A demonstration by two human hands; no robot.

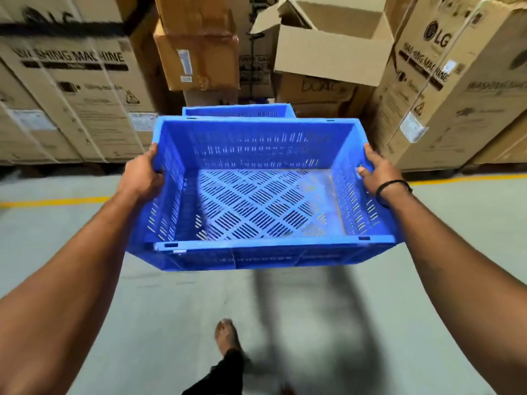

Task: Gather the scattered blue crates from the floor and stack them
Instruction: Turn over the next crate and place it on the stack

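Blue crate (256, 201): rigid slotted plastic, empty, likely light. Left hand (142, 175), right hand (379, 172) each clamp end rim. Best hold: end rims. Second crate (236, 110) beyond.

Held crate (256, 212): mid-view, lifted above the floor (85, 280), open side up.
Left hand (145, 175): grips the held crate's left end wall at the rim.
Right hand (376, 172): grips the held crate's right end wall at the rim.
Second crate (236, 111): directly behind the held crate, only its top edge showing over the far wall.
Left washing-machine carton (71, 95): behind and to the left of the held crate.
Right washing-machine carton (456, 89): behind and to the right of the held crate.
Taped box (196, 58): behind the held crate, above the second crate.
Open carton (330, 49): behind the held crate, to the right of the taped box.
Floor line (57, 201): runs out to both sides of the held crate, in front of the cartons.
Foot (226, 336): on the floor, nearer the person than the held crate.
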